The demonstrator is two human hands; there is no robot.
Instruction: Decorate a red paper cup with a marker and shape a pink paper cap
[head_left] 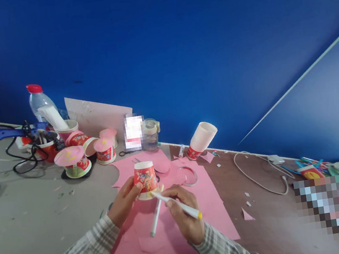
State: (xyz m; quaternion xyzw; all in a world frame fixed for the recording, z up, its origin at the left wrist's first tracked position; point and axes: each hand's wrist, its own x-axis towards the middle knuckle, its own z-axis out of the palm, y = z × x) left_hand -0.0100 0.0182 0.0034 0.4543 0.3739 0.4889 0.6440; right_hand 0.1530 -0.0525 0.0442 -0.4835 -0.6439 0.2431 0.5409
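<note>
My left hand (125, 201) is closed round a small red printed paper cup (145, 180) that stands upside down on a pink paper sheet (207, 206). My right hand (185, 216) grips a white marker with a yellow end (177, 204), its tip at the cup's lower rim. A second white pen (155, 219) lies on the pink sheet between my hands. Both sleeves are checked.
Several decorated cups with pink lids (74, 160) stand at the back left beside a water bottle (40, 104) and a blue glue gun (14, 132). A stack of white cups (201, 139) lies tilted by the blue wall. A white cable (260, 177) runs right.
</note>
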